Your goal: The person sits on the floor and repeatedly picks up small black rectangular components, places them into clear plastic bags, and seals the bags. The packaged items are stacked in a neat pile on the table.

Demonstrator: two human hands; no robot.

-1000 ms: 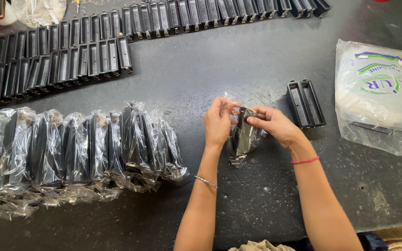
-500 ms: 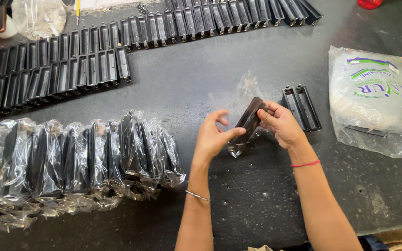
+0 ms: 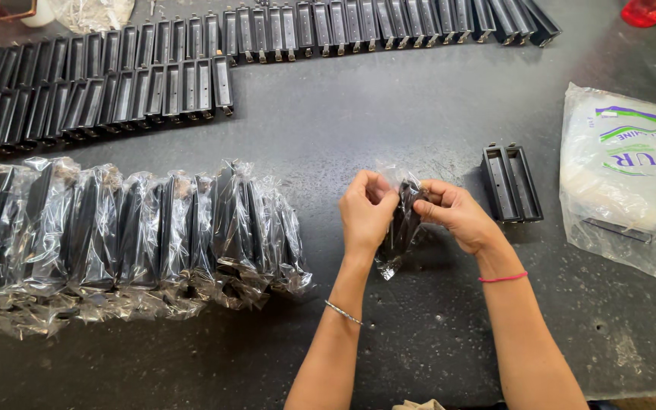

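Head view, looking down on a dark counter (image 3: 389, 106). Two bare forearms enter from the lower edge; thin bracelet on the left wrist, red band on the right wrist. Left hand (image 3: 366, 214) and right hand (image 3: 458, 216) meet near the middle of the counter, both closed by the fingertips on one black part in a clear plastic bag (image 3: 399, 228); the part stands roughly upright between the hands, the bag's loose lower end hangs below them, above the counter. Just right of the right hand: a pair of bare black parts (image 3: 512, 183) lying side by side on the counter, touching each other. Further right, at the frame edge: a white printed plastic sack (image 3: 630, 182). Left of the hands: a dense row of bagged black parts (image 3: 127, 228), leaning against one another. Beyond, toward the far edge: long rows of unbagged black parts (image 3: 108, 87), set edge to edge, running across the counter's top.
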